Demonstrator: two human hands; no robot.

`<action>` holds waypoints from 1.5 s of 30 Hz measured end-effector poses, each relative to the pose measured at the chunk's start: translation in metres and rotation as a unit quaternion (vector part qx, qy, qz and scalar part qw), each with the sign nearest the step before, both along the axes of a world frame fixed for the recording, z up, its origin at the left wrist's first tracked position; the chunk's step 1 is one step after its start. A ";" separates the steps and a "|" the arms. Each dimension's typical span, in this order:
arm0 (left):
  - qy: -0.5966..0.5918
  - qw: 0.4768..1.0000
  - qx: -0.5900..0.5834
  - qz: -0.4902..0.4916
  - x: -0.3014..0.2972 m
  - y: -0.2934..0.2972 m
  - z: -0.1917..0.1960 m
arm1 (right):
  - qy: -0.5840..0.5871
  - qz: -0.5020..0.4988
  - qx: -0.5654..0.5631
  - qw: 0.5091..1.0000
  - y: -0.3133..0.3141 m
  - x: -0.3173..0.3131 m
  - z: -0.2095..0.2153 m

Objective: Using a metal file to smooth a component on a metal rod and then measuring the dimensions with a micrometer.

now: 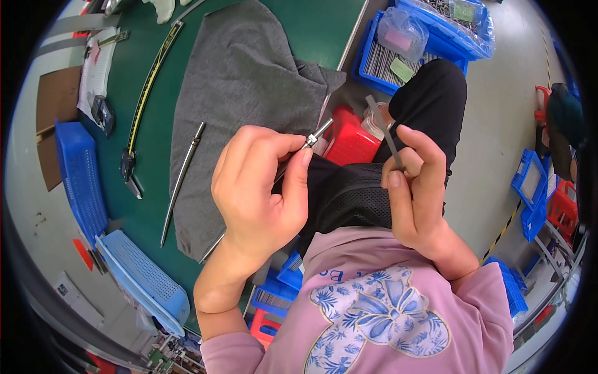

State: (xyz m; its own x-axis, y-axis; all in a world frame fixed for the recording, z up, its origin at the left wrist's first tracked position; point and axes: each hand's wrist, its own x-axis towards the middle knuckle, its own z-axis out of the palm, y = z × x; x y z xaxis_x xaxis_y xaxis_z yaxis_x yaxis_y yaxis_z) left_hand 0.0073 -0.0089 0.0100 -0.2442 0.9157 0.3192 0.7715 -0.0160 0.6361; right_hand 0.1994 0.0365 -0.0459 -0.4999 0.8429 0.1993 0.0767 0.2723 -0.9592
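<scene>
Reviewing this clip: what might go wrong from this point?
The right hand pinches the thin grey strip near one end, so it might slip and drop toward the black trousers.

The left hand holds the metal rod near its tip; the rod could tilt or slide.

The second rod lies loose on the grey cloth, which overhangs the table edge; a snag could set it rolling.

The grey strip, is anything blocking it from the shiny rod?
Nothing visible is: just a gap lies between the grey strip in the right hand and the metal rod in the left hand.
</scene>
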 end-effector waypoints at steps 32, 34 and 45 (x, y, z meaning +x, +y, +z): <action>-0.002 0.998 -0.035 -0.043 -0.006 0.001 0.007 | -0.073 -0.006 0.128 0.989 0.056 -0.031 0.012; 0.029 0.998 -0.021 -0.047 -0.004 -0.001 0.007 | -0.088 -0.019 0.124 0.988 0.061 -0.036 0.019; 0.043 0.999 0.012 0.022 0.001 0.000 -0.006 | -0.152 0.039 0.425 0.892 0.107 -0.107 0.044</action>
State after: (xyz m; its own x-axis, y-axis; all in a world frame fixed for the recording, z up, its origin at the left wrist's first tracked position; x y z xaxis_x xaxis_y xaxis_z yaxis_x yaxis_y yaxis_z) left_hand 0.0088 -0.0088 0.0035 -0.2546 0.8965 0.3627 0.8239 0.0047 0.5667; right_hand 0.0921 0.1437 -0.0019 -0.6905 0.4123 0.5943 0.2467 0.9066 -0.3422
